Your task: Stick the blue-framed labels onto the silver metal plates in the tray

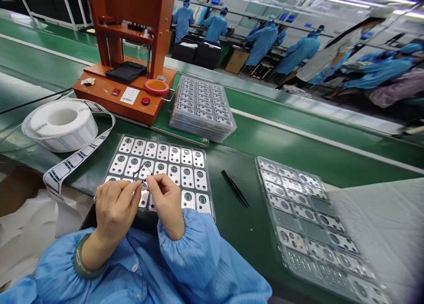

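Over a clear plastic tray (pixel 210 203) my left hand (pixel 115 207) and my right hand (pixel 167 202) come close together, each with thumb and forefinger pinched. Between them is a thin black frame-shaped piece (pixel 143 180), which looks like the dark outlines on the sticker strip (pixel 68 165). Its ends at the fingertips are partly hidden. Rows of silver plates (pixel 174 154) with round openings fill the tray below, some covered by my hands. Black tweezers (pixel 235 188) lie on the green bench to the right of the tray.
A white sticker roll (pixel 62 123) stands at left, above discarded backing paper (pixel 20 233). Behind the tray are an orange press (pixel 132 96), holding a red-rimmed tape roll (pixel 156 87), and stacked trays (pixel 202 112). A partly filled tray (pixel 276 233) lies right. Several people work beyond.
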The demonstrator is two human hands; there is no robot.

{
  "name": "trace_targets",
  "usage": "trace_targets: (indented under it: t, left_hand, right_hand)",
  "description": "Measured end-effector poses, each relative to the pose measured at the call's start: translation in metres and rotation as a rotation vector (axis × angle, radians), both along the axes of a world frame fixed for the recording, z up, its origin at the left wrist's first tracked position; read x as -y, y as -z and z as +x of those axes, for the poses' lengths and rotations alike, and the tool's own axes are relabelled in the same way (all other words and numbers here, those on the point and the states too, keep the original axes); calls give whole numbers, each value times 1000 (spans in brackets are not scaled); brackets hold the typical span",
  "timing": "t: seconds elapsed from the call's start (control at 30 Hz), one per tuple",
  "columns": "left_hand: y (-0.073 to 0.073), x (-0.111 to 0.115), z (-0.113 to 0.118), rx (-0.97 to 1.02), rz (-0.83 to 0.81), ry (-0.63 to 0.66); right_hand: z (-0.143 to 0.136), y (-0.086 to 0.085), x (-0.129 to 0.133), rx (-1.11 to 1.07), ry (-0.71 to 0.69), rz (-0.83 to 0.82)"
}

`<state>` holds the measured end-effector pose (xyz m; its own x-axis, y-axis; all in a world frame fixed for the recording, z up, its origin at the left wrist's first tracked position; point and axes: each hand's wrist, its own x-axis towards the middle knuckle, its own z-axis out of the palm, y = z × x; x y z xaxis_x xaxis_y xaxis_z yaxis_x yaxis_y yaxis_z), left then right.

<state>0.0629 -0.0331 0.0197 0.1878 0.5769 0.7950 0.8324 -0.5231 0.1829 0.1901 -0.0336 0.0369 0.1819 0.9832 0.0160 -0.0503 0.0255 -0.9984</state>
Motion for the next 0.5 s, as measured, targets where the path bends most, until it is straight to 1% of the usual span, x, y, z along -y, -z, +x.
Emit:
trace_targets:
  t: [0.1,0.17,0.23,0.3,0.33,0.4,0.43,0.5]
  left_hand:
    - [-5,-6,-1,161,-79,11]
    - [-8,-11,-4,345,-213,-4]
    - [-9,-17,-9,549,-384,-44]
    - [-7,-24,-15,777,-527,-66]
    - [-5,-28,-18,907,-581,-57]
    - [-1,-35,-23,1160,-649,-14]
    - [1,-38,-25,1261,-673,7]
    - [1,-42,-26,1394,-693,35]
  right_hand:
    - [7,0,2,5,-44,1]
    - [13,0,4,83,-44,28]
    - [18,2,6,289,-9,111]
    - [23,7,7,589,9,205]
    - [24,10,8,741,-9,226]
    - [26,18,9,987,-104,194]
    - [27,21,9,1073,-164,153]
    - [28,27,10,1183,-260,82]
